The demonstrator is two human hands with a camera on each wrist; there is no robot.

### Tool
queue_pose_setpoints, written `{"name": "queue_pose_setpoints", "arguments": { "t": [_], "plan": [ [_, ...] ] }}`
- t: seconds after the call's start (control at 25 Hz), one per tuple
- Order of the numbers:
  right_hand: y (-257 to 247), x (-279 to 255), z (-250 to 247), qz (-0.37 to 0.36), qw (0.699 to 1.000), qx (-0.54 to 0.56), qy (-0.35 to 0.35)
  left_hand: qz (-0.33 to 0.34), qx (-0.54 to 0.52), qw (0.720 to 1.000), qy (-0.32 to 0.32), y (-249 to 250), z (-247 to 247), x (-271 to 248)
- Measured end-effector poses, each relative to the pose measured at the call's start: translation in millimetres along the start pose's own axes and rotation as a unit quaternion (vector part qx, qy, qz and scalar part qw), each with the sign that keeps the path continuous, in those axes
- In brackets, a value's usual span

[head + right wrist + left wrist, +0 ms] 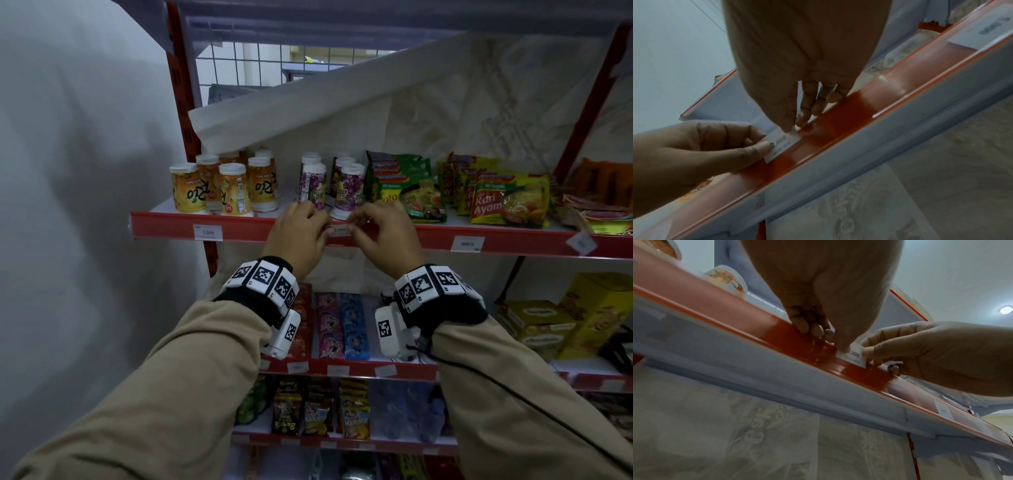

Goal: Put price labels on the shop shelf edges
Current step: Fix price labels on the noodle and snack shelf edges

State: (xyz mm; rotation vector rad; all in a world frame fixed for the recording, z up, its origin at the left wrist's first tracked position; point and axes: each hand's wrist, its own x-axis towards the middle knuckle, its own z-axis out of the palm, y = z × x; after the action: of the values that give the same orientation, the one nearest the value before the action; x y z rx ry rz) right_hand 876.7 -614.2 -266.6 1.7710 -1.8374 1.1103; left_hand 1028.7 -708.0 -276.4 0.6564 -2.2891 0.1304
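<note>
Label [340,230] pinched at both ends by left hand [297,230] and right hand [383,232], lying lengthwise along shelf edge [164,224], between them.

The head view looks forward and slightly down at the red shelf edge [445,240], at arm's reach. Both wrist views look steeply up from below this edge, very near. The left wrist view has it from upper left to lower right, the right wrist view the opposite. All three share this edge.
</note>
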Motion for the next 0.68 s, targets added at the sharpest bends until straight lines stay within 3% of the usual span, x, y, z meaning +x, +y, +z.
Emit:
{"name": "queue_pose_setpoints", "arguments": {
  "t": [0.24,0.68],
  "plan": [
    [2.3,0.4,-4.0,-0.015,0.994,-0.080,-0.068,0.023,0.015,1.000,0.006,0.2,-1.1,-0.6],
    [3.2,0.3,-5.2,-0.021,0.992,-0.095,-0.086,0.014,-0.005,1.000,-0.002,-1.4,-1.4,-2.5]
  ]
}}
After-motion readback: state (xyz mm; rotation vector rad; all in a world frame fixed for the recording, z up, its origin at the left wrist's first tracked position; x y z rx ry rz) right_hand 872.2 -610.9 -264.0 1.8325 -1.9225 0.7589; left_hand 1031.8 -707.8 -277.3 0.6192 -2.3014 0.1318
